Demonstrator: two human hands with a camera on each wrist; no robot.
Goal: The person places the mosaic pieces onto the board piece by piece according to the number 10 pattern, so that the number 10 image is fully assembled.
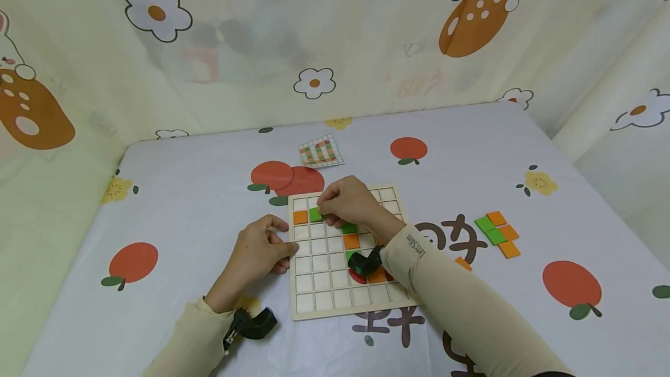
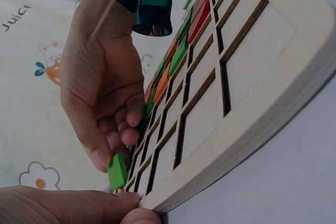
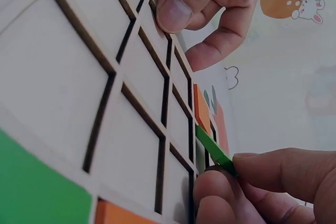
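Observation:
A wooden grid board [image 1: 305, 302] with square cells lies on the table, bearing orange, green and red tiles in some of them. My left hand [image 1: 256, 252] holds the board's left edge, its thumb [image 3: 174, 15] on the rim. Between thumb and fingers, my right hand [image 1: 349, 202] pinches a green square tile [image 1: 315, 214]. That tile is tilted at a cell beside an orange tile [image 1: 300, 217] in the upper left of the board. My right hand and forearm hide part of the board's right side.
A small card with a coloured grid pattern [image 1: 321, 151] lies behind the board. Loose orange and green tiles [image 1: 494, 236] are grouped to the right. Another orange tile [image 1: 463, 263] is partly covered by the right sleeve. A printed curtain [image 1: 235, 92] stands behind the table.

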